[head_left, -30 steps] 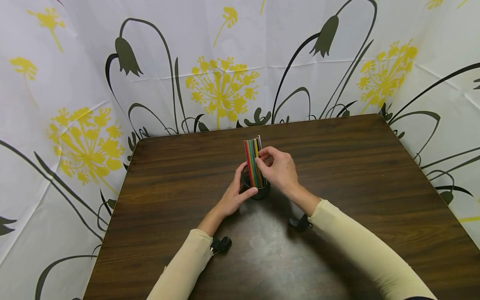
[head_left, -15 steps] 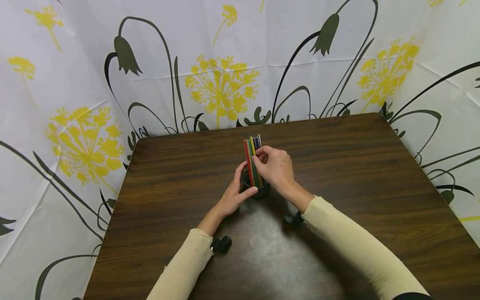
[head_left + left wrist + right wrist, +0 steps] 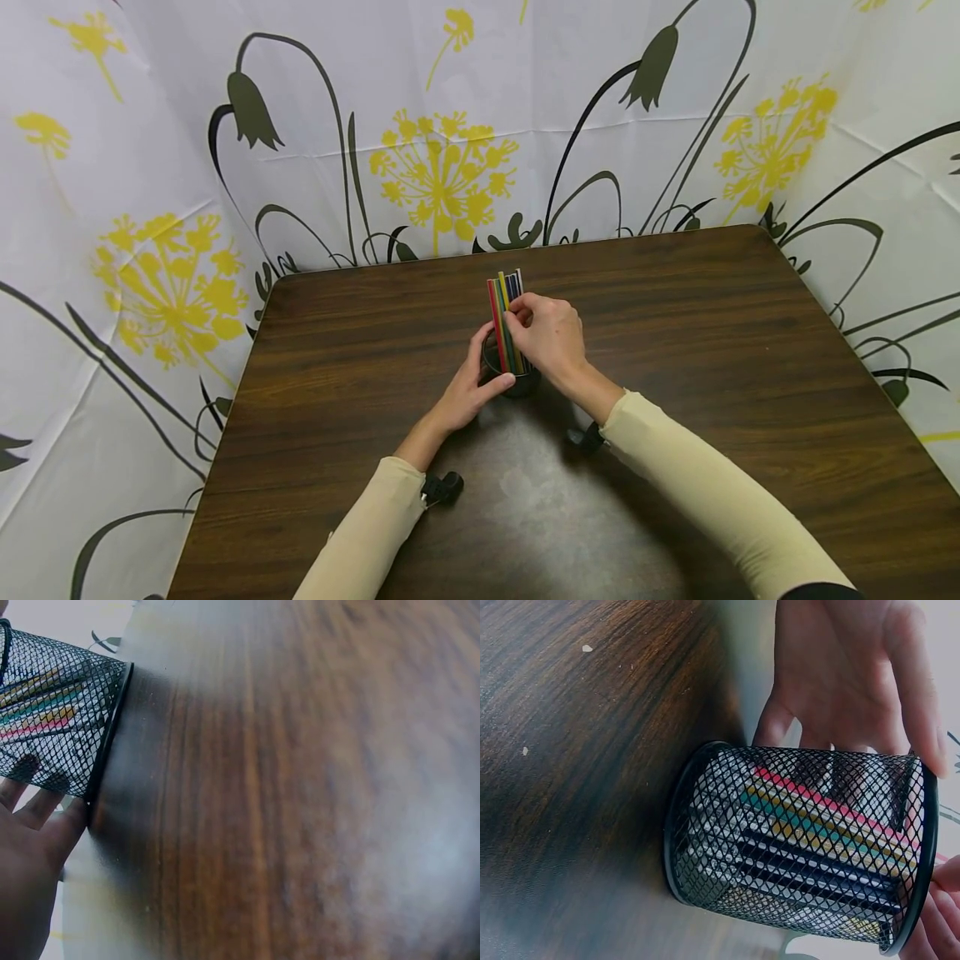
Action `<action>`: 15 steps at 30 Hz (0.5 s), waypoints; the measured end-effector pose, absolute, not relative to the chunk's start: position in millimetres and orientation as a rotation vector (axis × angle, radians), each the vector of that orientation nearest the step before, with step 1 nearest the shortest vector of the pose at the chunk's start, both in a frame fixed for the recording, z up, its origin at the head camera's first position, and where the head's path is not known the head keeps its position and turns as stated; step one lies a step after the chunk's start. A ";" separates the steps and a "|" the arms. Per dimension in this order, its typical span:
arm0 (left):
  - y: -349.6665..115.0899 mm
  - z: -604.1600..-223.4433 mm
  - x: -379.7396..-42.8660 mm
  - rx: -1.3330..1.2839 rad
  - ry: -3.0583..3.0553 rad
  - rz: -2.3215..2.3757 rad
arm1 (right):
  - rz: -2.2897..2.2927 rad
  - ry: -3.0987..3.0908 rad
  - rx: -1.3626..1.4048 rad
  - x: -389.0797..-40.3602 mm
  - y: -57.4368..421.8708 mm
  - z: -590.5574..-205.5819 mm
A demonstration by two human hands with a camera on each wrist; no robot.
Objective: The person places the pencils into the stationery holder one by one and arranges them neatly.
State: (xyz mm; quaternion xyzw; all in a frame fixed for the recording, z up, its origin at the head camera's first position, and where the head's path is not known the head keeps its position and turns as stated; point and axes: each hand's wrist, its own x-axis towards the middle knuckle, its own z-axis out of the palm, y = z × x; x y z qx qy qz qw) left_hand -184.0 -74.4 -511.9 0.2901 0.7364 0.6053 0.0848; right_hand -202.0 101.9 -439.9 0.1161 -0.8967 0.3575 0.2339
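Note:
A black mesh pencil cup (image 3: 522, 385) stands upright on the table, holding several colored pencils (image 3: 832, 817) in red, green, yellow and dark tones. My left hand (image 3: 467, 393) grips the cup from the left, its thumb at the near rim; in the right wrist view, that hand (image 3: 832, 675) lies along the mesh. Above the rim, my right hand (image 3: 553, 335) pinches at a yellow colored pencil (image 3: 503, 292) between thumb and forefinger. The right fingertips are partly hidden behind the hand. The left wrist view shows the cup (image 3: 64, 705) with the left fingers (image 3: 45, 806) against it.
A brown wood-grain table (image 3: 360, 350) lies under both hands, its far edge close to a white flower-print curtain (image 3: 315, 200). Black wrist cameras, such as the left one (image 3: 444, 489), hang beneath the forearms.
My right hand has shifted slightly left, and the yellow pencil has moved left toward the red one, its top a little higher. The left hand stays on the cup.

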 end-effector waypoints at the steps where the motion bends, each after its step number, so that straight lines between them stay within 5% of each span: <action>1: -74.3 -508.9 -183.3 0.868 2.189 1.806 | 0.984 -2.459 0.323 -201.9 102.0 -439.9; 15: -78.1 -477.6 -171.3 0.830 2.185 1.746 | 1.052 -2.451 0.416 -202.0 106.5 -441.3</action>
